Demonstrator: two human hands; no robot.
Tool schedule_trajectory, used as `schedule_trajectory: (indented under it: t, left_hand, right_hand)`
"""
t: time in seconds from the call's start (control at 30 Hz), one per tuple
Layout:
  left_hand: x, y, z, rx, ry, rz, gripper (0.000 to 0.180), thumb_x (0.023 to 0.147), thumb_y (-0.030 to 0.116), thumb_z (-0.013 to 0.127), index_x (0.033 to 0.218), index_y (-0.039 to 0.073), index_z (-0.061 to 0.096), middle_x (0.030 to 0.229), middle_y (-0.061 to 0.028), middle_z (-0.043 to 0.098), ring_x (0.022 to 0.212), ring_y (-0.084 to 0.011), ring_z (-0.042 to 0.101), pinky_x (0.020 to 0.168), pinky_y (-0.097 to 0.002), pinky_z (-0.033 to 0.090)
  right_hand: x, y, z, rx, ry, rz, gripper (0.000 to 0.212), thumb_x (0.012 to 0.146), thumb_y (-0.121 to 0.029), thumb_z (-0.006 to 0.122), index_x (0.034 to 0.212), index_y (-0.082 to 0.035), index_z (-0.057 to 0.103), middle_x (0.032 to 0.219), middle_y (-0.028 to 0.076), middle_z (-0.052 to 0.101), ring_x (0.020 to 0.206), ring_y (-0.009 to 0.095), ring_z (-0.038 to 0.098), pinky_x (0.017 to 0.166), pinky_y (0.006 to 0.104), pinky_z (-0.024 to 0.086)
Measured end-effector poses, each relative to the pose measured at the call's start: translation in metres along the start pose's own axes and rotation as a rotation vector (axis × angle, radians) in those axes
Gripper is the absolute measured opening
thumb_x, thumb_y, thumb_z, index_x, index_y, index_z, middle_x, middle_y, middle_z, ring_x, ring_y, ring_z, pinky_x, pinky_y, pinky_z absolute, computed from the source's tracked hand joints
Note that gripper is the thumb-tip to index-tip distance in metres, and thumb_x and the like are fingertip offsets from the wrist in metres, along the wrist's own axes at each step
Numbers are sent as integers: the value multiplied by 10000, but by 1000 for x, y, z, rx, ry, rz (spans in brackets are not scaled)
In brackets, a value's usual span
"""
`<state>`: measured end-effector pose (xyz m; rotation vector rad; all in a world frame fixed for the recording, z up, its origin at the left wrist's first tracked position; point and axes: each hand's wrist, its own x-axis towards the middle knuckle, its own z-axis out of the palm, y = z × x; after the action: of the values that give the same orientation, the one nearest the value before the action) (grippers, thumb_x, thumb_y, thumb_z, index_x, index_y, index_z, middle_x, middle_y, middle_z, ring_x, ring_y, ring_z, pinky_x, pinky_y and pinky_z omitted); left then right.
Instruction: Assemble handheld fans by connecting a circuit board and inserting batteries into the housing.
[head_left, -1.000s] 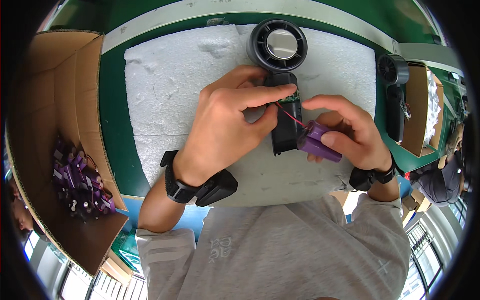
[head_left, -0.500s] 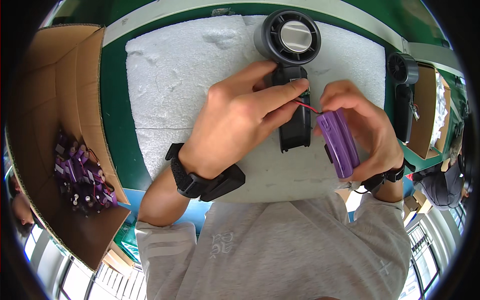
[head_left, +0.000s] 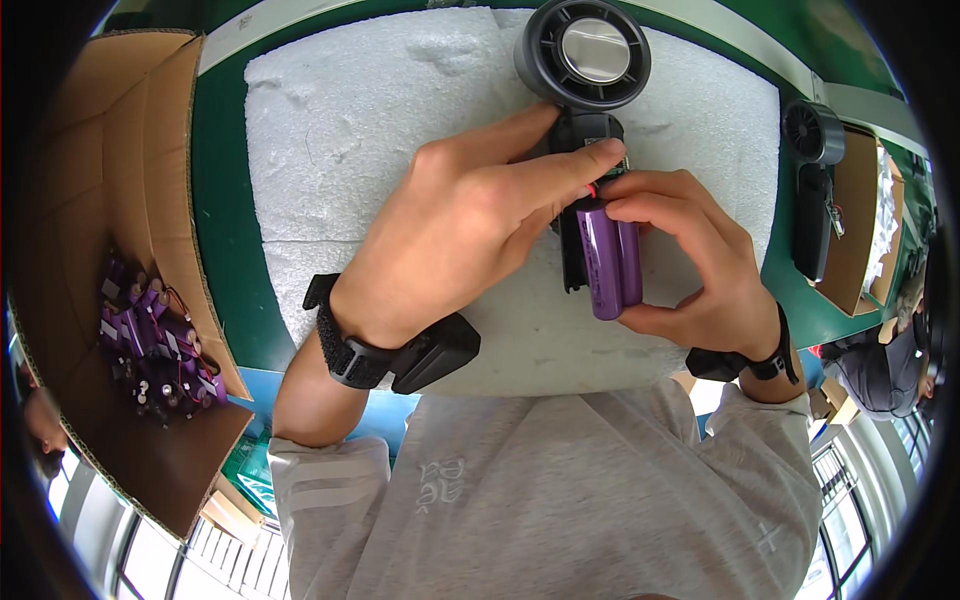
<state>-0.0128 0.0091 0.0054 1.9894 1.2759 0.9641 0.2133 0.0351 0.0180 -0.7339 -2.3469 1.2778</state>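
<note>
A dark handheld fan point(head_left: 592, 115) lies on a white foam sheet point(head_left: 350, 130), its round head point(head_left: 535, 60) pointing away from me and its handle toward me. My left hand point(head_left: 470, 215) grips the upper part of the handle, thumb and fingers closed near a small green circuit board. A purple battery pack point(head_left: 606, 262) of two joined cells is held by my right hand point(head_left: 695, 250), fingers at its far end and thumb at its near end. The pack lies over the handle's open housing, covering most of it. A short red wire shows at the pack's far end.
To the left stands an open cardboard box point(head_left: 150, 180) holding several purple battery packs point(head_left: 160, 340). A second dark fan point(head_left: 815, 135) lies right of the foam, beside another cardboard box point(head_left: 852, 215) with white contents. A person point(head_left: 880, 360) in dark clothing is at far right.
My right hand has carried the purple battery pack leftward, from beside the fan handle to over it, and turned it more upright. My left hand stays on the handle.
</note>
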Motion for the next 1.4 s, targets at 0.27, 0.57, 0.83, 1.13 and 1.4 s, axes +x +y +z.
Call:
schedule_trajectory:
  t: [0.27, 0.57, 0.83, 1.13, 1.4]
  left_hand:
    - [-2, 2, -3, 17, -40, -17, 432, 741, -77, 683, 1143, 83, 681, 1035, -188, 650, 825, -300, 683, 688, -323, 562]
    - [-4, 0, -2, 37, -33, 2, 475, 730, -102, 652, 1166, 84, 669, 1047, -183, 642, 865, -311, 676, 709, -342, 562]
    - [-3, -3, -2, 21, -15, 36, 463, 727, -98, 654, 1153, 84, 676, 1019, -169, 657, 855, -306, 681, 688, -338, 562]
    - [-3, -9, 2, -29, 41, 70, 413, 732, -12, 720, 1127, 107, 694, 939, -145, 678, 753, -256, 681, 604, -311, 533]
    - [-2, -8, -2, -125, -33, -36, 542, 592, 129, 854, 1114, 136, 709, 875, -69, 673, 605, -161, 566, 534, -253, 455]
  right_hand:
    - [-2, -11, 9, -155, 59, -38, 682, 507, 37, 820, 1155, 23, 607, 1244, 193, 530, 1035, 281, 590, 828, 345, 530]
    - [-3, -10, 12, -251, 107, -113, 568, 518, 58, 810, 1064, 68, 650, 1281, 233, 513, 935, 285, 615, 710, 320, 574]
    - [-4, -16, 18, -298, 147, -79, 547, 533, 85, 799, 1061, 72, 654, 1282, 244, 519, 918, 278, 616, 692, 303, 592]
    - [-5, -18, 24, -335, 195, -55, 511, 526, 80, 773, 1022, 37, 658, 1261, 224, 534, 883, 269, 612, 638, 295, 586]
    - [1, -17, 24, -222, 198, 84, 492, 535, 96, 781, 941, -37, 538, 1273, 161, 490, 854, 207, 597, 696, 299, 517]
